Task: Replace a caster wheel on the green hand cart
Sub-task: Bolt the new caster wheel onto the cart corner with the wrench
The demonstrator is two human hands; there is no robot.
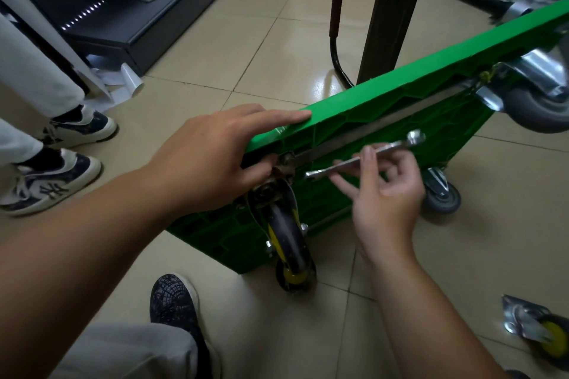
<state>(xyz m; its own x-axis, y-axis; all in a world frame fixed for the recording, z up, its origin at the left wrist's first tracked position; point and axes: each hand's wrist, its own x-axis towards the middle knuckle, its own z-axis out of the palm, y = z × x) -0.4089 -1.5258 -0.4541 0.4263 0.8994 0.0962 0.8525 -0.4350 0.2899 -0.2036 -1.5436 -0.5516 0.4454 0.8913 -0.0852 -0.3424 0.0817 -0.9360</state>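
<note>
Two hands at cart (400, 86), tipped on side. Our left hand (212, 160) flat on cart's top edge, fingers straight. Our right hand (385, 194) pinches wrench (363, 158), lying along cart's underside. At cart's near corner, wheel (289, 243), just below left hand.

Soft, even indoor light falls from overhead, moderately bright with a warm, slightly muted cast. The glossy floor tiles (215, 49) carry pale glare patches, strongest behind the green cart (400, 86), whose shadow is faint and diffuse. Small highlights dot the dark shelf unit (123, 18), and the wrench (397, 145) glints. Fingers (345, 191) of the right hand (388, 200) are motion-blurred. Wide-angle distortion bends the tile joints, and the loose caster (535, 329) at the edge looks soft.
</note>
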